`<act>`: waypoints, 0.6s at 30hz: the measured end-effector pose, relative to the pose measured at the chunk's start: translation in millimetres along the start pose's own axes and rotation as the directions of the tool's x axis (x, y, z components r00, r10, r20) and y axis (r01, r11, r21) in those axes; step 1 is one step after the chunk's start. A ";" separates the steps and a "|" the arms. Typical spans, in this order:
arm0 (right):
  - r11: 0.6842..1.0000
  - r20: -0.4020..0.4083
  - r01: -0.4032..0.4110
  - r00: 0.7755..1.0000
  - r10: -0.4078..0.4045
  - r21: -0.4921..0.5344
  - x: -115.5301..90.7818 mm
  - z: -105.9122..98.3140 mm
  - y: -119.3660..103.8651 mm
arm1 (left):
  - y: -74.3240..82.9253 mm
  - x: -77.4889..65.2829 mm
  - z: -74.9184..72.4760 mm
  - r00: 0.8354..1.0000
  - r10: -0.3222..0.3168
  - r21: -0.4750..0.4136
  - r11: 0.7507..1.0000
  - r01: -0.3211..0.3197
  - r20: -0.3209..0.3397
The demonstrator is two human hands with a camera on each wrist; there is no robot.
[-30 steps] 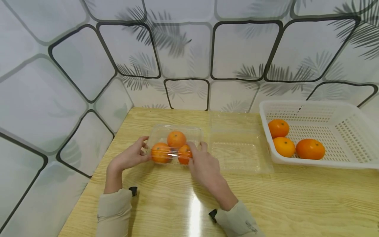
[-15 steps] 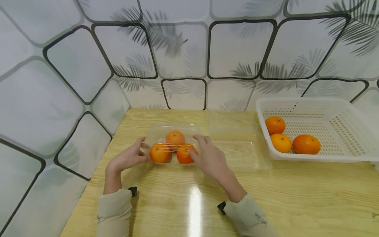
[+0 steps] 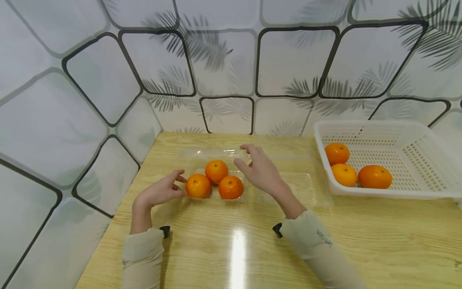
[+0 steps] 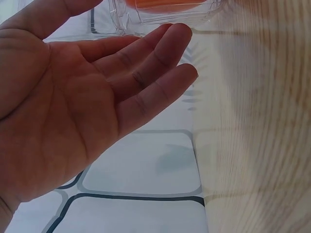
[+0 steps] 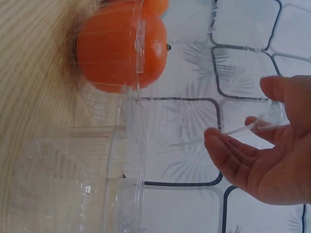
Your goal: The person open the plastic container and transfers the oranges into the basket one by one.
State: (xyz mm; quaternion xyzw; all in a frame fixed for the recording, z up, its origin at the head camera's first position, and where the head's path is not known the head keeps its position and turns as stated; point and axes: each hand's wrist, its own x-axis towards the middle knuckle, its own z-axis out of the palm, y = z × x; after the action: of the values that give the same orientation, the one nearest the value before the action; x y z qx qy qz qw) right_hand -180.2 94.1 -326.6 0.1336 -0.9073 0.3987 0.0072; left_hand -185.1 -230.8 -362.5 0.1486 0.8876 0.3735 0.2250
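Note:
Three oranges [image 3: 216,171] sit in the base of a clear plastic clamshell box [image 3: 213,196]. Its see-through lid [image 3: 207,153] is swung up toward the back. My right hand [image 3: 262,170] is at the lid's right corner, thumb and fingers apart. In the right wrist view, the lid's clear corner [image 5: 273,116] shows between the thumb and loosely bent fingers of that hand [image 5: 272,165]. Beside the box's left side is my left hand [image 3: 162,190], fingertips close to the nearest orange. The left wrist view shows that palm [image 4: 73,107] bare, fingers loosely extended below the box wall [image 4: 170,18].
A second clear box [image 3: 288,188], opened out, lies to the right on the wooden table [image 3: 202,245]. Beyond it stands a white perforated basket [image 3: 426,160] holding three more oranges [image 3: 375,176]. Patterned covering [image 3: 223,60] rises behind and on the left.
The lid has come up off the oranges and swung back. My right hand has moved back and right with it, its fingers spreading. My left hand stays by the box's left side.

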 end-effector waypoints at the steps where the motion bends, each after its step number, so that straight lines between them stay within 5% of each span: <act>1: 1.000 -0.007 0.002 1.000 -0.002 0.022 3.1 -0.6 0.4 | 0.2 0.0 0.1 1.000 -0.003 0.004 1.000 0.003 0.004; 11: 0.990 -0.049 0.030 0.999 -0.023 0.136 26.1 -0.5 7.6 | 2.5 -0.5 0.8 1.000 -0.012 0.011 1.000 0.012 0.004; 18: 0.968 -0.014 -0.075 0.997 0.081 0.240 38.4 1.1 18.8 | 3.5 -0.2 1.1 0.999 -0.023 -0.016 1.000 0.024 0.023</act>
State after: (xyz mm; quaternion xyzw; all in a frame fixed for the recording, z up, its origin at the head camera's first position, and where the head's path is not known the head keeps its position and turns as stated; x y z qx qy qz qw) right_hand -221.8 96.4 -336.4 0.0932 -0.8569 0.5068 -0.0140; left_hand -184.1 -227.9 -360.6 0.1406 0.8836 0.3763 0.2405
